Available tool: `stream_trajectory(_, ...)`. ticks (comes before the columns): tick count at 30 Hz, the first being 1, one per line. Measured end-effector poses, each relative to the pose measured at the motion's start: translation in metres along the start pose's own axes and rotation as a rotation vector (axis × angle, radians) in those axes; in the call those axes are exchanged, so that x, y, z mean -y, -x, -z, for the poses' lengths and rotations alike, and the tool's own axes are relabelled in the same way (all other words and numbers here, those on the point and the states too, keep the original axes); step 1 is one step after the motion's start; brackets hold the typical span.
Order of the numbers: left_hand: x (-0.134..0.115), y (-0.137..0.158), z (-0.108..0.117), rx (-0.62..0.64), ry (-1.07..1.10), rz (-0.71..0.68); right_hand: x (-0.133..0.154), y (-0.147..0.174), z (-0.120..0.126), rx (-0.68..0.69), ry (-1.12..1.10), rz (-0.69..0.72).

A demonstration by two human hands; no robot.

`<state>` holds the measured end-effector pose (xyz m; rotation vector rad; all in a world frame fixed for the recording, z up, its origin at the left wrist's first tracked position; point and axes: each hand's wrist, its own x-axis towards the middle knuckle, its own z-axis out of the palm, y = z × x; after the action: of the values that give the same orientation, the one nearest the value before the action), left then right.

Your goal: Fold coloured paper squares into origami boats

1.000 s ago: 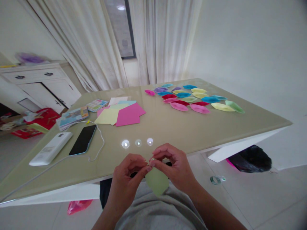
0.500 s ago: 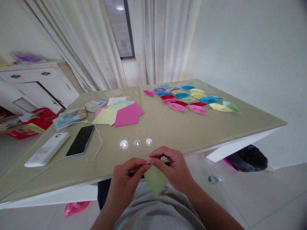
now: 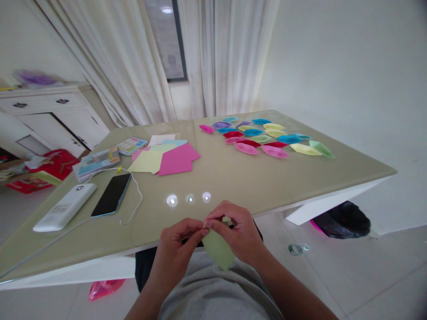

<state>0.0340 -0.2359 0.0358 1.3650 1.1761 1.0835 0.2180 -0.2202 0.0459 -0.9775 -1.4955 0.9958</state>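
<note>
Item 1: green paper piece (image 3: 218,249), lower centre of the frame, held just off the near edge of the bench (image 3: 233,178) above the person's lap. The left hand (image 3: 175,251) and right hand (image 3: 238,233) meet at its top corner, fingertips pinched together on the paper, apparently to hold or press a fold there; the rest hangs free below.

Item 2: folded paper boats (image 3: 263,138) (pink, red, blue, yellow, green, purple), laid in loose rows at the upper right of the bench, well apart from the hands.

Item 3: flat coloured sheets (image 3: 167,158), fanned in a stack at centre left, within reach as stock, by my judgement.

Item 4: phone (image 3: 111,201) with cable, beside a white power bank (image 3: 63,209), lower left.
</note>
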Motion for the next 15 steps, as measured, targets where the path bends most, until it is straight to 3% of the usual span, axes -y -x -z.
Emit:
stream_trajectory(3,0.002,-0.001,0.000,-0.040,0.027,-0.007,-0.001,-0.002,0.001,0.018,-0.006,-0.030)
stream_trajectory(7,0.002,-0.002,0.001,-0.195,0.106,-0.054,0.003,-0.004,0.010,0.109,0.092,-0.110)
stream_trajectory(15,0.005,-0.001,0.006,-0.409,0.051,-0.153,0.009,-0.004,0.019,0.217,0.242,-0.055)
